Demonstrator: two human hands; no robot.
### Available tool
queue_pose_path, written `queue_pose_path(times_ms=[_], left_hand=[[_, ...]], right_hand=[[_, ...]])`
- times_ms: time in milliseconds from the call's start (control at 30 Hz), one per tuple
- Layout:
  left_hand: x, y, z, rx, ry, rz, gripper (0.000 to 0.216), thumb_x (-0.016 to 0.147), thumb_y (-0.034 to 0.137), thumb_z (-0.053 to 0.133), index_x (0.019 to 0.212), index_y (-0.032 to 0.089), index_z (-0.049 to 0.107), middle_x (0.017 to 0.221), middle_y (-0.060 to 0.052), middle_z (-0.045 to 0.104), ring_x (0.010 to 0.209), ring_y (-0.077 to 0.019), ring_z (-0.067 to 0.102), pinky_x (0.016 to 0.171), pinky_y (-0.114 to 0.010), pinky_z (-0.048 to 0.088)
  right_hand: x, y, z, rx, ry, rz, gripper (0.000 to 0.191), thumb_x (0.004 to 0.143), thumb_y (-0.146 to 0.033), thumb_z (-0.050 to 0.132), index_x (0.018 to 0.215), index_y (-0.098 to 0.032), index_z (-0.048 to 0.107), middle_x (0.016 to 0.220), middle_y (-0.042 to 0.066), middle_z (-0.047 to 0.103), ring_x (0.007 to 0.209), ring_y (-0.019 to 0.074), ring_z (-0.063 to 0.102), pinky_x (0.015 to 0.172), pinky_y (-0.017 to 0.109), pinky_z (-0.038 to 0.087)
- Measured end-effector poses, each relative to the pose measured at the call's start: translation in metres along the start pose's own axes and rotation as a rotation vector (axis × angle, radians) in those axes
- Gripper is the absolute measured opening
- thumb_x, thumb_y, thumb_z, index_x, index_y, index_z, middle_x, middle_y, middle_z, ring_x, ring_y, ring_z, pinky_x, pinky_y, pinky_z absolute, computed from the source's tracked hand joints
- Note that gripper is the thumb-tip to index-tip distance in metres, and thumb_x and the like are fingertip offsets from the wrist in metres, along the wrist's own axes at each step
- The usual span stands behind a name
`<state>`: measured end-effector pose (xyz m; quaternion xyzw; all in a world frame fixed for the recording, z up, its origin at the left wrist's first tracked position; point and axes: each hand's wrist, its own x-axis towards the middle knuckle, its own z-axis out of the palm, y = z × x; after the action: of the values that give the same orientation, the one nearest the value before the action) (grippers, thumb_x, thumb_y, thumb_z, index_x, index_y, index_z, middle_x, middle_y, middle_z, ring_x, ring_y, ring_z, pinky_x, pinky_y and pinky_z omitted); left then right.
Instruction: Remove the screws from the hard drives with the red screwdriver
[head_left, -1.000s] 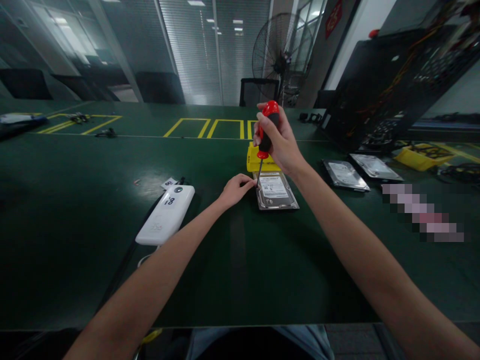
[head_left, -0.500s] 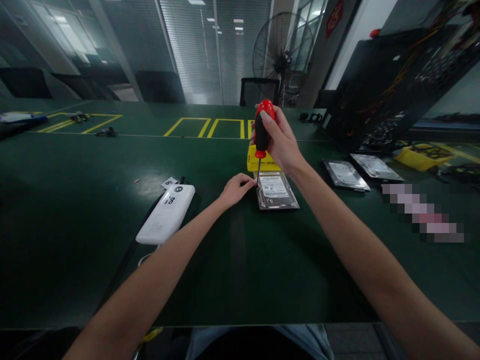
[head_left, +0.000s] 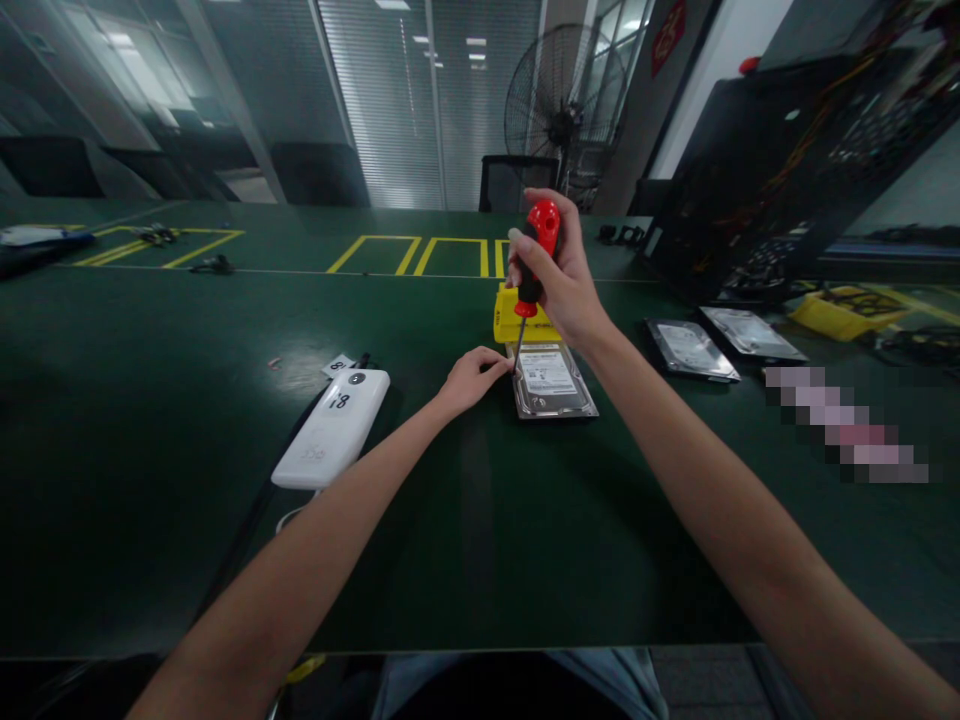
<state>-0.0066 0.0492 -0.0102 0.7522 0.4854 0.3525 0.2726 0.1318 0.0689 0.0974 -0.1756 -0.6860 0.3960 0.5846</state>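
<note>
A silver hard drive [head_left: 551, 378] with a white label lies flat on the green table. Above its left edge, a red and black screwdriver [head_left: 543, 222] points downward, slightly tilted, its tip at the drive's edge. My right hand [head_left: 576, 285] holds the handle between thumb and fingers, loosely, with the index finger raised off the top. Against that same left edge my left hand [head_left: 471, 380] is closed in a pinch beside the screwdriver tip; whatever sits between its fingertips is too small to make out. Behind the drive is a yellow tray [head_left: 510, 322], partly covered by my right hand.
Two more drives, a near one [head_left: 690, 348] and a far one [head_left: 752, 334], lie to the right. Beyond them are a yellow box [head_left: 847, 314] and an open black computer case [head_left: 720, 190]. A white power bank [head_left: 330, 430] with a cable lies left of my left forearm.
My right hand's fingers have loosened and turned around the handle, and the screwdriver's top has leaned slightly right. My left hand and the drive have stayed put.
</note>
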Motion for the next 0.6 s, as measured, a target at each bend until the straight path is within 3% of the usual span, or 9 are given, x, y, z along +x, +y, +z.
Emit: queue_pose_path(times_ms=[200,333,600], left_hand=[[0.0004,-0.0008,0.0006,0.005,-0.002,0.009,0.024,0.090,0.030,0.051,0.081,0.017,0.069,0.094,-0.005,0.066,0.094,-0.0185,0.060,0.085,-0.033,0.045],[0.0019,-0.0029,0.0018,-0.002,0.005,0.006,0.022,0.090,0.030,0.052,0.082,0.017,0.069,0.094,-0.005,0.065,0.094,-0.0182,0.060,0.086,-0.033,0.046],[0.0021,-0.0074,0.0026,-0.010,0.008,0.026,0.024,0.090,0.031,0.051,0.083,0.018,0.070,0.096,-0.005,0.065,0.095,-0.0192,0.060,0.085,-0.033,0.046]], right_hand=[[0.0025,0.0006,-0.0008,0.052,0.002,0.033,0.048,0.085,-0.064,0.038,0.122,-0.035,0.044,0.085,0.001,0.057,0.065,0.0136,0.056,0.064,0.031,0.052],[0.0035,0.0052,-0.0026,0.080,-0.016,0.031,0.046,0.084,-0.060,0.044,0.123,-0.035,0.044,0.087,0.000,0.059,0.065,0.0128,0.057,0.062,0.029,0.052],[0.0014,-0.0012,-0.0027,0.048,-0.022,0.045,0.041,0.081,-0.056,0.053,0.115,-0.034,0.046,0.098,0.001,0.058,0.084,0.0162,0.061,0.067,0.031,0.054]])
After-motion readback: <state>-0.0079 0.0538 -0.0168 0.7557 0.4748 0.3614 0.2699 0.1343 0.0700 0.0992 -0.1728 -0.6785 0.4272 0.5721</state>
